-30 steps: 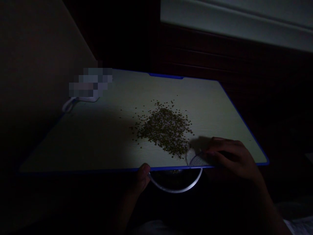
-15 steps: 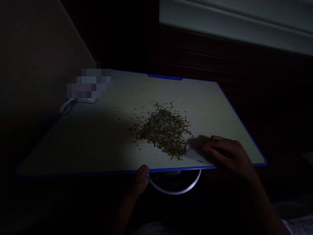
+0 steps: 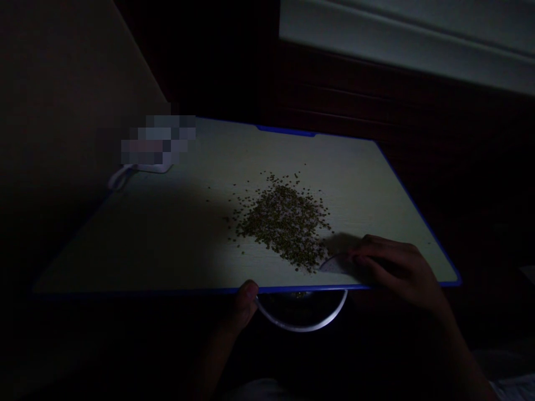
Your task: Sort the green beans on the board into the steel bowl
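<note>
A heap of small greenish-brown grains (image 3: 285, 220) lies on a pale board with a blue rim (image 3: 167, 239). My right hand (image 3: 397, 267) rests on the board at the heap's right edge, fingers closed on a small white card or paper (image 3: 332, 264) whose edge touches the grains. My left hand (image 3: 244, 306) grips the rim of a round bowl (image 3: 301, 314) held just under the board's front edge, thumb on top. A few grains show inside the bowl.
The scene is very dark outside the lit patch. A white object with a loop of cord (image 3: 137, 167) sits at the board's far left corner. A pale ledge (image 3: 401, 44) runs across the top right.
The white card in my right hand has shifted slightly against the heap's edge and now lies flatter. The left hand and bowl have stayed in place.
</note>
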Demonstrator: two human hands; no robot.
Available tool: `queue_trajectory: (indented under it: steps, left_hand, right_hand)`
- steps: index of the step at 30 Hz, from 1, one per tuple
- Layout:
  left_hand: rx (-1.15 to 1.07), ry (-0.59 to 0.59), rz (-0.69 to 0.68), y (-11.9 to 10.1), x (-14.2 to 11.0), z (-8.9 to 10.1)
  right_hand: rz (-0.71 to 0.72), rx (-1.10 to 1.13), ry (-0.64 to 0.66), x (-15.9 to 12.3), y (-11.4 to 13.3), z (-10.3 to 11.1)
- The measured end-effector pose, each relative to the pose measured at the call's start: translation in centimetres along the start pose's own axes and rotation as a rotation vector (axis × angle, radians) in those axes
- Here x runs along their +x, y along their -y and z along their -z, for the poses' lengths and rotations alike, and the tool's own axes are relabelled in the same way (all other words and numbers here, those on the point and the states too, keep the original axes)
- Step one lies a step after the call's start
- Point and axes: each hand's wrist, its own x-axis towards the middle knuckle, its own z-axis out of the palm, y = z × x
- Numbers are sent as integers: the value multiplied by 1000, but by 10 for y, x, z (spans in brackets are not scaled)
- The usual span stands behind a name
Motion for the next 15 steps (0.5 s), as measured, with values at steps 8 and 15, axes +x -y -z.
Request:
queue_trajectory:
  steps: [8,15]
  left_hand:
    - [-52,25,40,-4,-6,-9]
    - [-25,18,49,-5,-1,-6]
  right_hand:
    - [55,-47,61,3,0,-1]
    - [93,-15,82,3,1,0]
